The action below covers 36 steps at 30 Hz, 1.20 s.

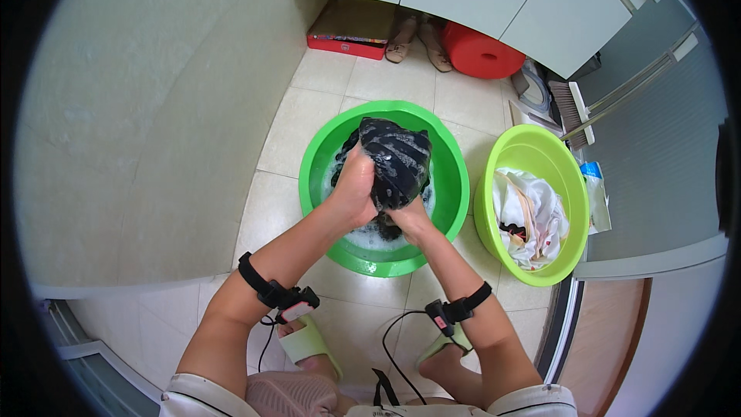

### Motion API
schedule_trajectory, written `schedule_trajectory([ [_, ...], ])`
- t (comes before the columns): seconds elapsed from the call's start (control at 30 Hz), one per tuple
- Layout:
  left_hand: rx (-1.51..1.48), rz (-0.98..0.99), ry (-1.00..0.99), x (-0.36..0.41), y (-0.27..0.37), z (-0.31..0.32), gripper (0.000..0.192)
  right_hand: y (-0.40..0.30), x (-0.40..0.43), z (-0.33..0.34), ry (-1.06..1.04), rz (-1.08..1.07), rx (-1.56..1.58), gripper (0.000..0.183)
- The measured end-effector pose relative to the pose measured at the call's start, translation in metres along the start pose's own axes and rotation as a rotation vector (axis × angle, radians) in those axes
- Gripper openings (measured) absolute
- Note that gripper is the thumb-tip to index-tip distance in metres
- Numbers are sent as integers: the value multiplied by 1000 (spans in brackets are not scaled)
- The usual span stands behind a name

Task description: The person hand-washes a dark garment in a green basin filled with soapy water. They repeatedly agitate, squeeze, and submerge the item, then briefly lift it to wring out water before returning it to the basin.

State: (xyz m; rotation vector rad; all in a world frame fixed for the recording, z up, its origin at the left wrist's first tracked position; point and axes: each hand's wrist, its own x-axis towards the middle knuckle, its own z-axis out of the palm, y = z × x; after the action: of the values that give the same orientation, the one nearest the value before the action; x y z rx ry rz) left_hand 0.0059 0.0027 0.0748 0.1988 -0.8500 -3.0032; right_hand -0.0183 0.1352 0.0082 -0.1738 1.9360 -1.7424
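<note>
A wet black cloth (399,156) with soap suds on it is bunched up over a green plastic basin (382,269). My left hand (354,185) grips the cloth from its left side, thumb side up. Lower down on the right, my right hand (410,217) is also closed on the cloth, its fingers mostly hidden beneath the fabric. More dark fabric lies in the foamy water (370,238) inside the basin, partly covered by my hands and the raised bunch.
A lime-green tub (483,226) with white fabric (538,208) stands right of the basin. Beyond are a red plastic stool (483,55), beige shoes (400,40), a red box (347,47) and a broom (573,113). A wall (145,127) rises at left. Black cables (399,353) hang from straps on my forearms.
</note>
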Motion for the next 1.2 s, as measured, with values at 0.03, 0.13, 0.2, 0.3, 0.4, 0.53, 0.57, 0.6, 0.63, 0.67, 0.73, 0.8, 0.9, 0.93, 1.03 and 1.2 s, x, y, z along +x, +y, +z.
schedule_trajectory([
  [0.03,-9,-19,8,3,3,-5,31,-2,3,3,35,-9,109,58],
  [0.13,-97,-77,-38,8,17,-26,34,-10,10,1,135,-26,404,31],
  [0.2,66,-93,-111,9,27,-44,32,-17,13,-9,193,-77,471,31],
  [0.3,362,-280,10,1,41,-71,41,-27,14,-22,241,-191,325,30],
  [0.4,469,-520,-24,-14,47,-90,71,-36,10,-26,374,-268,-157,32],
  [0.53,-132,-546,-278,-20,36,-94,74,-38,-4,-7,424,-561,-358,41],
  [0.57,-242,-533,-277,-19,32,-92,73,-36,-8,2,463,-560,-378,42],
  [0.6,-321,-523,-262,-16,26,-88,74,-34,-14,11,482,-576,-391,43],
  [0.63,-411,-509,-279,-15,22,-85,75,-31,-17,21,498,-577,-376,43],
  [0.67,-275,-362,-56,-12,13,-79,70,-27,-24,30,496,-566,-378,42],
  [0.73,-147,-341,88,-9,6,-74,65,-20,-27,48,486,-394,-207,38],
  [0.8,-144,-316,135,-7,2,-72,54,-15,-29,56,426,-293,183,42],
  [0.9,-146,-374,192,-3,2,-73,48,-10,-34,54,237,-53,697,61],
  [0.93,-162,-361,176,-2,2,-75,43,-9,-35,50,151,-26,754,67],
  [1.03,-79,-259,331,4,-3,-75,37,-6,-41,43,1,1,706,81],
  [1.2,119,199,586,8,-29,-64,44,-6,-28,47,198,22,925,52],
])
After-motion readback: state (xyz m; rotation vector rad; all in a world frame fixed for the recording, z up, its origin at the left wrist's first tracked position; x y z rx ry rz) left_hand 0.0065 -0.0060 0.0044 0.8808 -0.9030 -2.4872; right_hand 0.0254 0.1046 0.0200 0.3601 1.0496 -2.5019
